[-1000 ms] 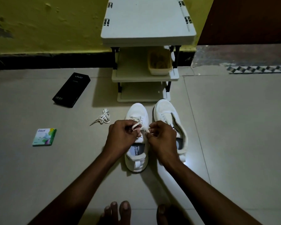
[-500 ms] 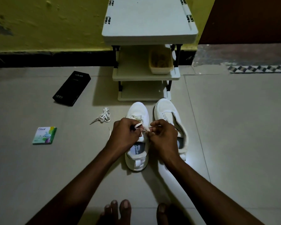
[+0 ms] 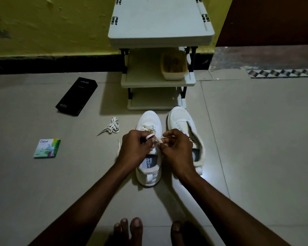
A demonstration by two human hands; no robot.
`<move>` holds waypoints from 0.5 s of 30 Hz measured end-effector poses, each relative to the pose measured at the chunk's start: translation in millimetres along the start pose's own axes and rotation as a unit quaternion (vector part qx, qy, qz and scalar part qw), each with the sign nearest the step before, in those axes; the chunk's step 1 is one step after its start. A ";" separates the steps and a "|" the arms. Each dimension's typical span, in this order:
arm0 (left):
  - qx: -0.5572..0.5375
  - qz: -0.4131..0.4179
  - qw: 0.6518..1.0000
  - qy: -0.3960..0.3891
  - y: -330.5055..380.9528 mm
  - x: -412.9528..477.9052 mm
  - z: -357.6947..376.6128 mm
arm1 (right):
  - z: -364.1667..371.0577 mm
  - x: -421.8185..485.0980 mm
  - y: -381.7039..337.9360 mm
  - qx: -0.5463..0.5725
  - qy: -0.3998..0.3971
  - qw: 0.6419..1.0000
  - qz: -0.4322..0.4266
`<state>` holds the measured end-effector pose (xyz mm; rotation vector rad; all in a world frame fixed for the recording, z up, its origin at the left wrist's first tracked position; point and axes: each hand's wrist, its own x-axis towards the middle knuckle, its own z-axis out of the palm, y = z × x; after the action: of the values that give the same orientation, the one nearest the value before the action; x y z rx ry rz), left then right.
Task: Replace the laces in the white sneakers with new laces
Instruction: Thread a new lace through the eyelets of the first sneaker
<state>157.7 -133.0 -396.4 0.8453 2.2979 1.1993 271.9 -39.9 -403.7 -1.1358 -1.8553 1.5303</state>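
"Laces like this lace point(image 3: 150, 136) weigh next to nothing and flop wherever they're let go. See it, middle of the frame, strung across the front eyelets of the centre sneaker point(image 3: 149, 119)?"

"I do. Who's got hold of it?"

"Both. The left hand point(image 3: 134, 148) has its fingers curled, pinching a flat loop of it. The right hand point(image 3: 176, 150) pinches the thinner strand beside that, and the fingertips nearly meet over the tongue. One loose end trails on the floor point(image 3: 256, 157), left of the left hand."

"Where would you grip it, then?"

"At the hard tip, I'd say. The soft cloth would buckle if pushed at an eyelet, and it twists easily. The shoe looks light, with a soft upper, so it may slide or fold when the lace is tugged. Steadying it near the eyelets should help."

"And the other shoe?"

"The second sneaker point(image 3: 180, 118), just right of the first, shows no lace that I can see. A bundle of laces point(image 3: 112, 127) lies left of the pair. Old or new, I cannot tell."

"Anything else about?"

"A black box point(image 3: 76, 96) at upper left, a green packet point(image 3: 47, 148) at left, and a rack point(image 3: 160, 27) against the wall at the top."
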 end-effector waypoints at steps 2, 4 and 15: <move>0.003 0.009 1.000 -0.001 -1.2 -0.2 0.1 | 0.0 -0.4 0.4 0.003 -0.001 1.000 0.001; 0.031 0.023 0.999 -0.003 0.7 -1.5 -0.2 | -0.3 -0.7 0.4 0.009 -0.002 1.000 0.001; -0.029 -0.028 0.997 0.061 0.7 -7.4 11.3 | 0.5 3.3 2.5 0.000 -0.014 1.000 0.004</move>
<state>170.1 -131.1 -401.3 0.6998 2.3542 1.3192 270.4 -37.4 -406.7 -1.1303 -1.8706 1.5579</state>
